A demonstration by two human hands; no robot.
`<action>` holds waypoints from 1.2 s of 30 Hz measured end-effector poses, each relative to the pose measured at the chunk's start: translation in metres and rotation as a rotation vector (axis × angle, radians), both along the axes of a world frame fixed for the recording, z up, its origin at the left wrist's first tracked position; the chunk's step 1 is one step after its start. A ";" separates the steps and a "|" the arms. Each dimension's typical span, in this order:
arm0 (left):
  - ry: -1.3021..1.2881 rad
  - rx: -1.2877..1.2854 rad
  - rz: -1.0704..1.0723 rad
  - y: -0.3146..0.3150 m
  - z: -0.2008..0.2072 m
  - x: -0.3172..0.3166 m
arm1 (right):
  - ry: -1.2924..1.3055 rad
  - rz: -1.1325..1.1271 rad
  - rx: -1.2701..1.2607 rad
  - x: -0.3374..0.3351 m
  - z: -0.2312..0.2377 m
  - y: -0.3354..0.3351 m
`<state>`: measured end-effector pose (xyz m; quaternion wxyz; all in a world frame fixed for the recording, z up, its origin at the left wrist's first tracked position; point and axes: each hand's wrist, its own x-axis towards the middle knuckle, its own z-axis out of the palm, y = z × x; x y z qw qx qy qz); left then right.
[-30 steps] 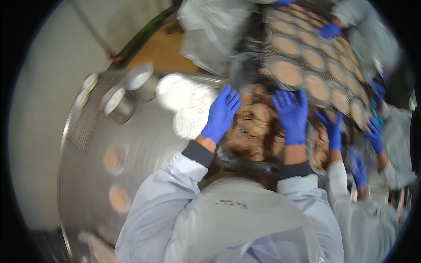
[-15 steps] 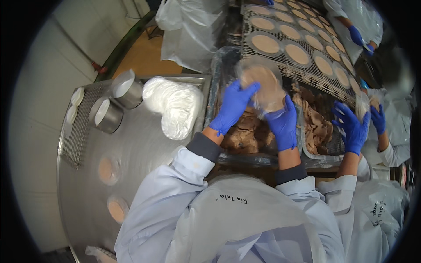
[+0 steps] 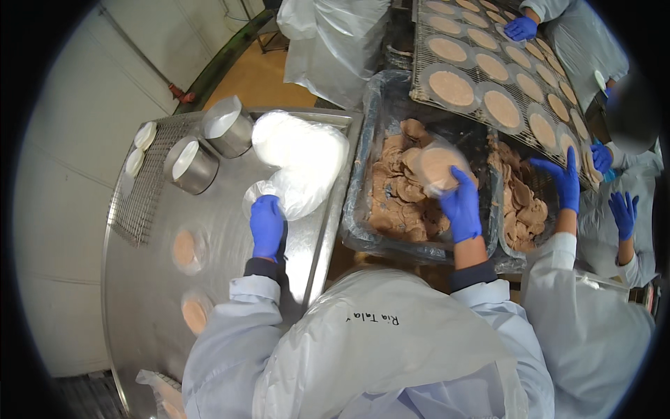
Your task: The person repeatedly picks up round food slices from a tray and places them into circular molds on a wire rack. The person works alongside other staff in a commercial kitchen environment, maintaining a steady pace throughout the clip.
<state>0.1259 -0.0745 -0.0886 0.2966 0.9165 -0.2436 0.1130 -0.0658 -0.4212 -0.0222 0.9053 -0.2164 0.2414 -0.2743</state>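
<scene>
My right hand (image 3: 462,208), in a blue glove, grips a round flat patty (image 3: 438,167) by its edge. It hovers over a plastic-lined bin (image 3: 357,209) with many brown patties (image 3: 396,199) heaped inside. On the left, my left hand (image 3: 266,229), gloved too, is closed on a thin round plastic sheet (image 3: 257,194). That sheet is beside a pile of white, shiny plastic sheets (image 3: 307,153) on the steel table (image 3: 230,279). The fingertips of my left hand are partly hidden.
Two metal cups (image 3: 192,171) and a wire mesh (image 3: 132,202) stand at the table's far left. Two pale patties (image 3: 184,248) lie nearer. Beyond the bin, a wire rack (image 3: 466,112) bears rows of patties on round sheets. Co-workers' gloved hands (image 3: 564,185) are close on my right.
My left hand has let go of the patty and moved left to the plastic sheets. The patty stays in my right hand, now lower over the bin. The view has shifted slightly.
</scene>
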 end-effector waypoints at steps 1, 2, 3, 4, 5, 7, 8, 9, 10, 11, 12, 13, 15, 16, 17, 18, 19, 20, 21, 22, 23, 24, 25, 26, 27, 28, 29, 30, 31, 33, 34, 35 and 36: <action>0.096 -0.173 0.013 -0.014 0.009 0.008 | -0.027 -0.042 -0.033 -0.010 0.004 -0.014; 0.303 -0.475 -0.063 -0.034 0.016 0.013 | -0.117 -0.141 0.014 -0.012 0.006 -0.028; 0.534 -0.780 -0.162 -0.077 0.048 0.007 | -0.220 -0.194 -0.032 -0.015 0.016 -0.040; 0.771 -1.081 -0.249 -0.116 0.071 -0.002 | -0.325 -0.230 -0.083 -0.010 0.031 -0.046; 0.971 -1.200 -0.354 -0.153 0.081 -0.008 | -0.434 -0.253 -0.132 -0.004 0.044 -0.052; 0.277 -0.554 -0.739 -0.223 0.108 -0.030 | -0.469 -0.214 -0.090 -0.001 0.061 -0.076; 0.303 -0.625 -0.670 -0.253 0.112 -0.042 | -0.496 -0.167 -0.057 0.004 0.067 -0.078; 0.189 -0.492 -0.667 -0.280 0.105 -0.042 | -0.416 -0.212 -0.041 0.007 0.069 -0.077; 0.338 -0.691 -0.733 -0.303 0.091 -0.038 | -0.336 -0.249 -0.026 0.014 0.069 -0.076; 0.404 -0.698 -0.778 -0.315 0.089 -0.047 | -0.247 -0.316 -0.006 0.010 0.063 -0.081; 0.465 -0.706 -0.810 -0.323 0.089 -0.054 | -0.263 -0.283 -0.023 0.005 0.056 -0.083; 0.423 -0.517 -0.821 -0.314 0.107 -0.070 | -0.242 -0.317 -0.057 -0.014 0.051 -0.087; 0.572 -0.589 -0.907 -0.304 0.113 -0.072 | -0.220 -0.324 -0.127 -0.036 0.061 -0.078; 0.780 -0.849 -0.965 -0.300 0.096 -0.063 | -0.210 -0.378 -0.201 -0.038 0.090 -0.055; 1.032 -1.053 -1.003 -0.297 0.096 -0.063 | -0.259 -0.369 -0.214 -0.044 0.114 -0.041; 1.280 -1.265 -1.007 -0.292 0.095 -0.063 | -0.312 -0.354 -0.227 -0.047 0.134 -0.030; 1.580 -1.395 -0.977 -0.283 0.111 -0.071 | -0.364 -0.354 -0.238 -0.052 0.145 -0.024; 1.882 -1.517 -0.922 -0.277 0.125 -0.076 | -0.407 -0.206 -0.208 -0.051 0.149 -0.019; 1.922 -1.495 -0.938 -0.275 0.135 -0.079 | -0.263 -0.240 -0.367 -0.040 0.136 -0.016; 1.956 -1.485 -0.951 -0.274 0.144 -0.081 | -0.114 -0.264 -0.528 -0.021 0.112 -0.014; 1.992 -1.480 -0.957 -0.272 0.151 -0.083 | 0.041 -0.284 -0.685 -0.006 0.098 -0.011; 1.780 -1.445 -0.971 -0.267 0.157 -0.087 | 0.058 -0.266 -0.705 0.001 0.097 -0.004; 1.751 -1.367 -0.919 -0.264 0.155 -0.084 | 0.074 -0.250 -0.724 0.004 0.094 0.004; 1.724 -1.287 -0.866 -0.262 0.151 -0.081 | 0.091 -0.236 -0.743 0.007 0.092 0.009; 1.695 -1.207 -0.813 -0.259 0.146 -0.077 | 0.063 -0.262 -0.681 0.010 0.092 0.007; 1.770 -1.200 -0.769 -0.255 0.137 -0.070 | 0.037 -0.291 -0.621 0.011 0.094 0.002; 1.769 -1.197 -0.705 -0.252 0.124 -0.067 | 0.013 -0.322 -0.560 0.010 0.095 -0.003; 1.763 -1.199 -0.642 -0.250 0.107 -0.064 | 0.088 -0.259 -0.393 0.003 0.098 -0.001; 1.762 -1.197 -0.591 -0.249 0.095 -0.062 | 0.057 -0.232 -0.182 -0.004 0.094 -0.012; 1.818 -1.312 -0.612 -0.246 0.080 -0.057 | -0.002 -0.172 0.246 -0.018 0.088 -0.031; 1.847 -1.370 -0.617 -0.247 0.076 -0.055 | -0.079 -0.177 0.211 -0.026 0.091 -0.032; 1.827 -1.376 -0.689 -0.254 0.074 -0.050 | -0.164 -0.180 0.143 -0.031 0.099 -0.038; 1.808 -1.382 -0.751 -0.264 0.083 -0.045 | -0.244 -0.180 0.081 -0.035 0.126 -0.034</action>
